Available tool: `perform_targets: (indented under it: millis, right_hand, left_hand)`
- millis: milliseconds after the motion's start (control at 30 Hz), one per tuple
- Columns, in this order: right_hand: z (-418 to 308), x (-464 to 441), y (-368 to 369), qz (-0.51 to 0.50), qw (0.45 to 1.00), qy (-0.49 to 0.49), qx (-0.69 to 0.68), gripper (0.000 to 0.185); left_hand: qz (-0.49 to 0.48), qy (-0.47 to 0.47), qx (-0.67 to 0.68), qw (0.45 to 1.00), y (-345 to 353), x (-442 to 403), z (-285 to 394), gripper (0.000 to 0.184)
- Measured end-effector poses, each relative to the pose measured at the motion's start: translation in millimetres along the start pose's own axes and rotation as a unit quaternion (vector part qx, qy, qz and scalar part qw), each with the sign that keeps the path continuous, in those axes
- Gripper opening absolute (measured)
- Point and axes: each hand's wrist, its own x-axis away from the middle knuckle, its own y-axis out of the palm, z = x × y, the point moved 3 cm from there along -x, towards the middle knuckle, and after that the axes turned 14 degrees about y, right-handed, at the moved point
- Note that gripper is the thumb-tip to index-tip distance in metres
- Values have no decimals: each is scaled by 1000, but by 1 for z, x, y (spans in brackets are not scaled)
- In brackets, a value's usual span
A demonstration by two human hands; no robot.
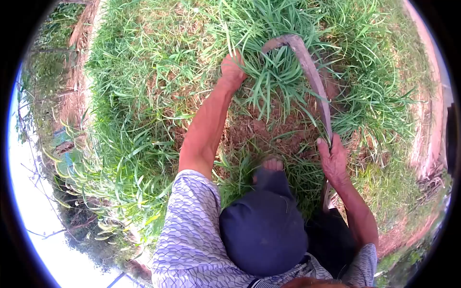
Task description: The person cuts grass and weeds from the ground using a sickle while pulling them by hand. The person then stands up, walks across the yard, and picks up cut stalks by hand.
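My right hand (334,162) is wrapped around the long handle of a sickle (312,74), low on the right. The sickle's shaft runs up and away from the hand. Its curved, dull metal end hooks left over a thick tuft of green grass (281,72). At the left edge of that tuft, my left hand (233,69) is closed on grass blades, with some fingers hidden among them. The hooked tip is a short way to the right of the left hand, apart from it.
A bare foot (272,164) and a dark-clad knee (264,230) are below the tuft. Brown soil (259,127) shows between the tuft and the foot. Taller grass (144,120) spreads left. Pale ground (427,120) borders the right side.
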Motion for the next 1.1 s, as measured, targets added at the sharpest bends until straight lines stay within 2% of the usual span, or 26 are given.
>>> perform_targets:
  millis: [33,133,200,233,267,300,333,367,400,467,500,533,567,600,633,667,700,733,767,800,833,933,967,1033,1100]
  right_hand:
    - [-1,-7,9,10,1000,-10,9,30]
    - [-15,-28,36,27,999,-27,20,30]
    - [-28,-39,47,39,998,-15,54,31]
    - [-34,-39,50,21,996,7,83,29]
    - [-31,-41,54,20,996,8,83,29]
    - [-25,-42,61,12,997,-7,70,28]
    - [-21,-43,64,5,998,-21,57,26]
    - [-19,-42,63,-14,999,-14,40,26]
    - [-18,-40,60,-11,999,-10,39,26]
    - [-16,-37,55,-88,993,71,18,28]
    - [-15,-37,52,-89,993,71,16,28]
    - [-12,-38,49,-89,993,70,19,29]
    - [-11,-38,47,-89,993,69,20,31]
    - [-11,-39,44,-92,993,65,15,31]
    - [-14,-38,39,-85,995,46,-10,31]
    - [-17,-35,35,-78,996,29,-34,31]
    - [-19,-30,31,-74,996,35,-35,30]
    - [-16,-26,30,-76,996,33,-32,30]
    - [-11,-22,26,-65,996,29,-61,29]
    - [-8,-20,23,-54,994,25,-89,28]
    - [-6,-19,22,-39,994,28,-94,25]
    - [-32,-24,22,-23,998,1,-64,25]
    - [-40,-29,29,-39,997,-7,-68,28]
    - [-50,-37,51,-52,997,-1,-59,28]
    - [-46,-48,75,-62,996,6,-56,28]
  left_hand:
    - [103,-22,122,987,1,2,-10,23]
    - [46,-151,103,982,-22,15,29,15]
    - [113,-212,253,937,-24,18,32,18]
    - [53,-130,51,989,-28,15,41,21]
    - [-11,-41,-154,987,-30,13,53,24]
    - [-47,52,-273,959,-6,11,19,22]
    - [-49,54,-272,960,4,9,5,22]
    - [53,-94,45,993,8,9,-12,21]
    - [60,-133,172,974,-3,14,6,20]
    - [103,-227,403,880,-27,25,46,18]
    - [6,-159,180,971,-45,32,72,16]
    - [-92,-80,-57,991,-53,35,86,14]
    - [-40,-238,276,930,-40,55,69,13]
    - [96,-404,517,748,-27,77,52,14]
    - [58,-457,525,716,-31,111,61,16]
    - [63,-459,522,716,-42,142,63,16]
    - [-142,-303,380,862,-52,170,67,17]
    - [-332,-113,199,915,-58,195,72,18]
    - [-485,87,-3,870,-58,211,75,19]
    - [-481,83,1,873,-65,203,83,19]
    - [-408,-140,100,897,-74,194,80,24]
    - [-260,-109,-12,959,-90,152,88,32]
    - [-210,72,-166,961,-93,133,100,24]
    - [-195,87,-260,942,-91,98,96,37]
    - [-164,106,-313,929,-86,66,83,41]
